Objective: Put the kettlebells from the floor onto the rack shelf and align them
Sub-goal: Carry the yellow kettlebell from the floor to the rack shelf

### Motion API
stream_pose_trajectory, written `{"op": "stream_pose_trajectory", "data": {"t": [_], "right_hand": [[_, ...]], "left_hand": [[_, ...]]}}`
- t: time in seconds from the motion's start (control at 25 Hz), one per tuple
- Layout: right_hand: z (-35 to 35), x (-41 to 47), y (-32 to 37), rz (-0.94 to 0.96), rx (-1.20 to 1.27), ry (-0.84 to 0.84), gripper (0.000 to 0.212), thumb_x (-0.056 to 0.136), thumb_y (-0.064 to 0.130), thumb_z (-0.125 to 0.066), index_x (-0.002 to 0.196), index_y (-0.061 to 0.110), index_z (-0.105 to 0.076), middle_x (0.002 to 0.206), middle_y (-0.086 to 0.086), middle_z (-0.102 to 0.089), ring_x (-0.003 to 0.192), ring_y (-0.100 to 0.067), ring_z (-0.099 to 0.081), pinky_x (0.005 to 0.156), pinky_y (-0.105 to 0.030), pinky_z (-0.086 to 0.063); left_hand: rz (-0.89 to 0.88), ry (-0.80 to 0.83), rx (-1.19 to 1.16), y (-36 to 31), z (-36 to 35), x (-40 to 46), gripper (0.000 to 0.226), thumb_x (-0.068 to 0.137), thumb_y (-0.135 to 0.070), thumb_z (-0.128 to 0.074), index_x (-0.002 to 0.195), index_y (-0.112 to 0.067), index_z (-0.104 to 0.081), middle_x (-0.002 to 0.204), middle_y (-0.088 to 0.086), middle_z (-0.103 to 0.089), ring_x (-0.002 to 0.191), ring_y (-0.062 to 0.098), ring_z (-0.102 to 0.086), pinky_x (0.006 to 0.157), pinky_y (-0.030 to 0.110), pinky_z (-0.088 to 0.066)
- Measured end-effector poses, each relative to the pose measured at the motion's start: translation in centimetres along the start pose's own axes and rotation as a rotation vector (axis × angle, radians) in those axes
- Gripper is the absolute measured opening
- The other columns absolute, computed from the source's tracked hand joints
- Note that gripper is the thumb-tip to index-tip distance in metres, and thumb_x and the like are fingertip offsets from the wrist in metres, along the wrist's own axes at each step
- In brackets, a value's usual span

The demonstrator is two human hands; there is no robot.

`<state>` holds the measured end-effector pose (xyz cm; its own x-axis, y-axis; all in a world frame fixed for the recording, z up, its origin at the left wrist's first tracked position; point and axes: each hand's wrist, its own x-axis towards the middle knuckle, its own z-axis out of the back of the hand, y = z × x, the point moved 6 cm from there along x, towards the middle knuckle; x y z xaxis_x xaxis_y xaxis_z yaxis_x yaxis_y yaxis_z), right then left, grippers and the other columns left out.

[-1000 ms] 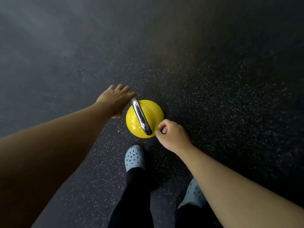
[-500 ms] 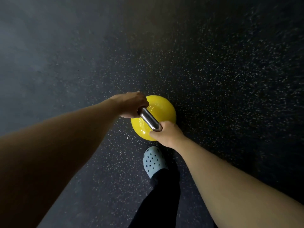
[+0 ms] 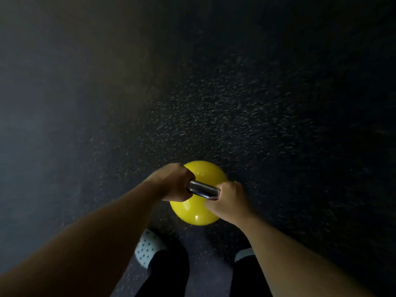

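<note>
Both hands, left (image 3: 173,183) and right (image 3: 227,200), clenched around yellow kettlebell's (image 3: 192,213) steel handle (image 3: 202,189); bar left-to-right, slightly slanted

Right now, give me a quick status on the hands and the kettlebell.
Left hand and right hand both clamped on steel handle. Yellow kettlebell over floor. No rack in view; path clear.

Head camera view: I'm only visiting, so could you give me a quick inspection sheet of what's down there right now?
Surface: dark speckled floor, dim and blurred toward the edges.
Job's things: one yellow kettlebell with a metal handle; whether it has left the floor cannot be told. No rack in view.
Clutter: nothing seen.
Grippers: left hand and right hand each closed around one end of the handle.
Cables: nothing seen.
Surroundings: two pale shoes, the left shoe perforated, and dark trouser legs below the kettlebell.
</note>
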<state>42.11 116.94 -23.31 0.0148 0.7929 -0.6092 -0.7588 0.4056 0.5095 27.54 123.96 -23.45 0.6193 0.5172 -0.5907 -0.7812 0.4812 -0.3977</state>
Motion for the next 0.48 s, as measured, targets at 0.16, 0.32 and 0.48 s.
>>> {"op": "stream_pose_trajectory", "data": {"t": [0.16, 0.32, 0.48], "right_hand": [[12.4, -3.4, -9.7, -0.127, 0.074, -0.165, 0.03, 0.06, 0.037, -0.065, 0.054, 0.014, -0.045, 0.054, 0.005, -0.05, 0.052, -0.019, -0.055, 0.042, -0.029, -0.037], [25.6, -8.4, -19.1, -0.16, 0.044, -0.349, 0.03, 0.064, 0.04, -0.067, 0.057, 0.016, -0.052, 0.057, 0.003, -0.055, 0.052, -0.016, -0.055, 0.042, -0.023, -0.032], [36.9, -13.2, -28.0, -0.232, 0.026, -0.505, 0.037, 0.066, 0.051, -0.062, 0.073, 0.016, -0.065, 0.08, -0.005, -0.073, 0.075, -0.025, -0.07, 0.052, -0.029, -0.043]], "left_hand": [[-0.16, -0.002, 0.151, -14.5, 5.7, 8.5, 0.013, 0.07, -0.039, -0.056, 0.075, -0.027, -0.058, 0.065, -0.009, -0.057, 0.061, 0.013, -0.055, 0.054, 0.028, -0.044], [-0.276, 0.005, 0.269, -29.7, 11.4, 15.8, 0.018, 0.068, -0.044, -0.055, 0.08, -0.032, -0.06, 0.069, -0.011, -0.057, 0.064, 0.01, -0.055, 0.056, 0.027, -0.045], [-0.455, -0.038, 0.372, -44.8, 16.1, 22.9, 0.02, 0.066, -0.046, -0.051, 0.078, -0.032, -0.058, 0.068, -0.012, -0.056, 0.062, 0.007, -0.051, 0.054, 0.025, -0.036]]}}
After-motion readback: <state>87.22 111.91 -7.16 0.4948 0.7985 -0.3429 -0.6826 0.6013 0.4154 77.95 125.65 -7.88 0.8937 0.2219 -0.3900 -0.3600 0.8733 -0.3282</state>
